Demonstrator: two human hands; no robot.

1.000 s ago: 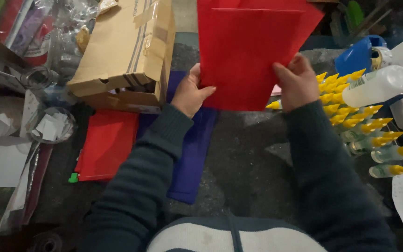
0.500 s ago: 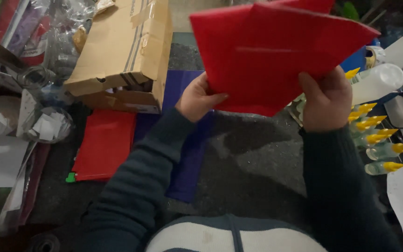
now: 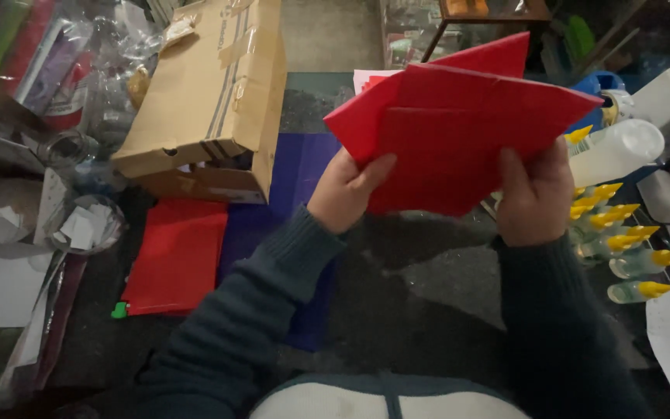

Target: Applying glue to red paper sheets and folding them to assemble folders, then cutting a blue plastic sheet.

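Head view shows the left hand [image 3: 347, 190] and the right hand [image 3: 535, 194] both grasping the red paper [image 3: 459, 128] by its lower edge, raised above the bench [image 3: 420, 287], right of the box [image 3: 211, 101].

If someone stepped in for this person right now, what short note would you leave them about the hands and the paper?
Left hand: grips the lower left edge of the red folded paper, thumb on front.
Right hand: grips its lower right edge.
The paper is held up in the air above the dark worktop, tilted, with folds and layered flaps already showing.
Lying flat at the left: a red sheet beside a blue sheet, next to a cardboard box.
At the right: a row of yellow-capped glue bottles.
Done: some folds. Left: the glue bottles lie untouched.
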